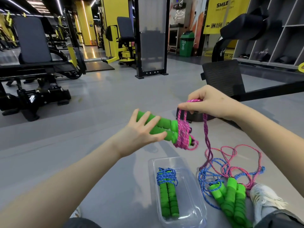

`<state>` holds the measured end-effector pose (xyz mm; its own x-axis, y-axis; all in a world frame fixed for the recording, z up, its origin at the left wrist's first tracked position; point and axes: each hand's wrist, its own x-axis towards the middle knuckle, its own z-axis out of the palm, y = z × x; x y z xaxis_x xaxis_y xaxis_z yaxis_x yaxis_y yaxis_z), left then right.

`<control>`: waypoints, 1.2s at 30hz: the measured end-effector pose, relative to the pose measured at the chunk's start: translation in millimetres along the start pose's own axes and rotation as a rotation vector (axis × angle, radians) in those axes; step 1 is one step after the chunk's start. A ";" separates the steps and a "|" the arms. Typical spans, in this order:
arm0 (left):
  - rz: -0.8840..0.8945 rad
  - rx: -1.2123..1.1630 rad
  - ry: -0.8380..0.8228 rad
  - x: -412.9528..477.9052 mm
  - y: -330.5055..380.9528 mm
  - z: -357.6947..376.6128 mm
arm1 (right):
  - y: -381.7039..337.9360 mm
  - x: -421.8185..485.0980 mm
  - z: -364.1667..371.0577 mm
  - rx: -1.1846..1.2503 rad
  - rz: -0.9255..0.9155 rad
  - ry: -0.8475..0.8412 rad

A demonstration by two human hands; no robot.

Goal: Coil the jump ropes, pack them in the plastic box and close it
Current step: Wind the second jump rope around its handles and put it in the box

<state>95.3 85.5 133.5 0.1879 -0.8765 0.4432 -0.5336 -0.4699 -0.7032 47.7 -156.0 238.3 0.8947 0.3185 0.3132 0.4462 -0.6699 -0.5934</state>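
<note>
Currently my left hand [143,131] clasps the paired green foam handles [166,124] as a spool, while my right hand [212,102], just above and right of it, pinches the pink braided cord [181,134] taut for winding, with the clear rectangular plastic box [150,163] lying open below both.

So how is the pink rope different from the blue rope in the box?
The pink rope is held up in the left hand and right hand, only partly wound, its tail trailing to the floor. The blue rope lies in the plastic box, fully wound. Both have green handles.
</note>
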 end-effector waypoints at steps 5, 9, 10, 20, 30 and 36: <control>0.058 -0.106 0.110 16.0 14.3 -16.0 | 37.2 -4.7 -6.1 0.275 0.147 -0.067; -0.019 -0.138 0.207 28.4 7.5 -25.3 | 61.0 -9.6 -6.1 0.621 0.238 -0.072; -0.043 -0.140 0.239 30.1 5.3 -25.9 | 63.0 -10.6 -3.8 0.684 0.240 -0.084; -0.360 -0.183 0.275 27.1 -8.3 -14.0 | 76.4 0.4 61.7 1.345 0.446 0.047; -0.481 -0.009 -0.013 -8.4 -24.2 10.2 | 26.1 -5.3 87.9 0.801 0.473 -0.043; -0.527 0.061 -0.148 -23.0 -34.0 13.7 | 7.9 -12.5 75.4 0.449 0.416 -0.163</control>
<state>120.4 120.1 139.6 0.5328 -0.5244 0.6642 -0.2882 -0.8504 -0.4402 41.6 -114.7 173.8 0.9710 0.2140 -0.1070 -0.0062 -0.4243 -0.9055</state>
